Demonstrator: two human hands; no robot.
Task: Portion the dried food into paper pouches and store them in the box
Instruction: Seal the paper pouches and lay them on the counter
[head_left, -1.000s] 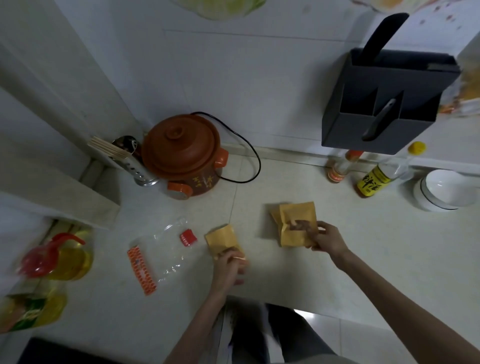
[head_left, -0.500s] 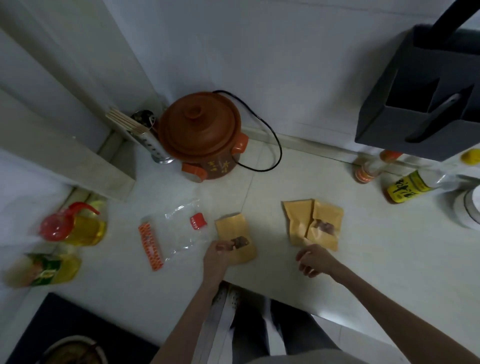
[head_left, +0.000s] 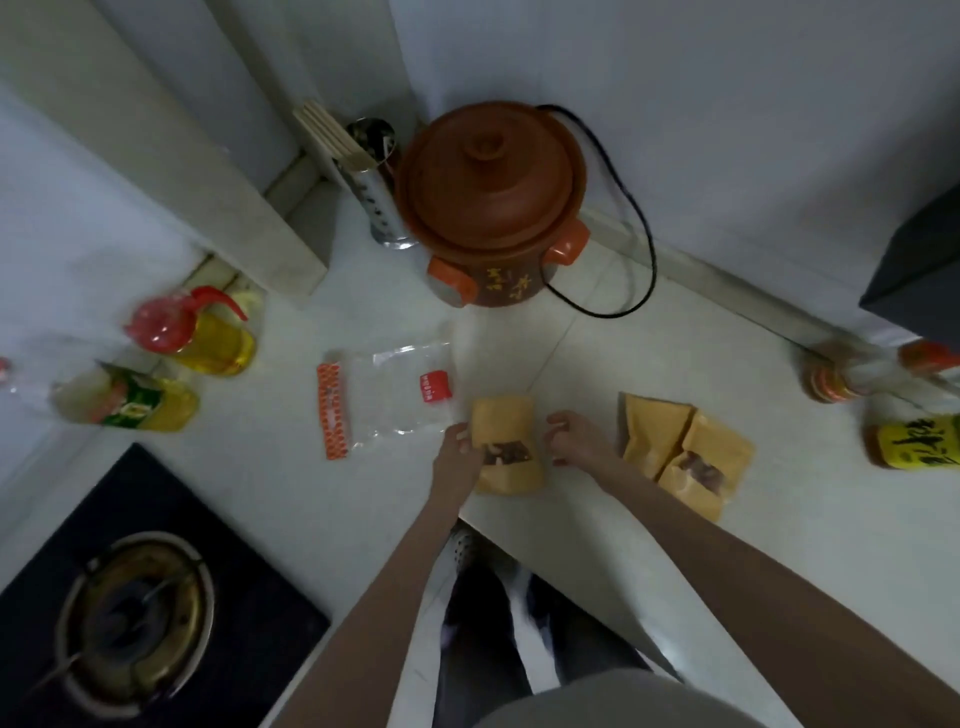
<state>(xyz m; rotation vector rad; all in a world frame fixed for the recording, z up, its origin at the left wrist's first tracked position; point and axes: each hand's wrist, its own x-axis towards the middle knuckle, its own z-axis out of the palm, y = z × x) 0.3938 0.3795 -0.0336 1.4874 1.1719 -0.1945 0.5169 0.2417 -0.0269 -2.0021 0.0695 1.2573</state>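
Paper pouch (head_left: 506, 447) flat on counter (head_left: 727, 364), left hand (head_left: 460, 452) fingers pinching its edge, right hand (head_left: 574, 439) fingers curled beside it

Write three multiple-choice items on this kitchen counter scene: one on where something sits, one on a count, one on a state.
1. Where is the clear plastic bag?
A. Left of the pouch between the hands
B. On the stove
C. Inside the clay pot

2. How many paper pouches lie on the counter?
A. One
B. Three
C. Six

3. What state is the clay pot in?
A. Lid off
B. Tipped over
C. Lid on

Answers:
1. A: the bag lies flat just left of the near pouch, which the left hand touches.
2. B: one by the hands, two overlapping pouches beside the right hand.
3. C: the brown lid covers the upright pot.
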